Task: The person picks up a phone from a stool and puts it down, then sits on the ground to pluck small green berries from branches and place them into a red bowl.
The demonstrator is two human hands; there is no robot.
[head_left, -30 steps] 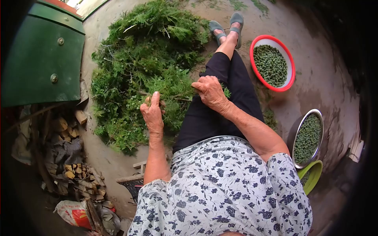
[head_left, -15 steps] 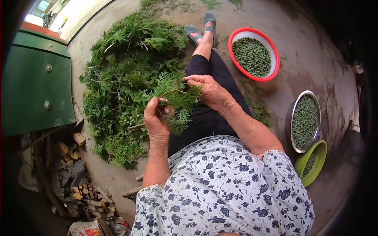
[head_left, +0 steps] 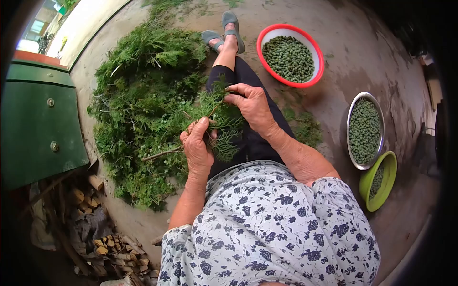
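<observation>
My left hand is closed round a leafy evergreen branch, with its bare brown stem sticking out to the left. At the far tip of the same branch, thumb and fingers of my right hand are pinched together on the foliage; whether a small cone sits between them is hidden. Both hands are above my lap. Just left of my legs lies a large heap of cut evergreen branches, with some pale green cones showing among the leaves.
To the right stand a red-rimmed white basin, a steel bowl and a lime-green bowl, all holding small green cones. Loose sprigs lie by my leg. At left are a green metal panel and split firewood.
The view has shifted, so the basins and heap appear further left and slightly higher. The branch has turned a little in my left hand, and my right hand stays at its tip.
</observation>
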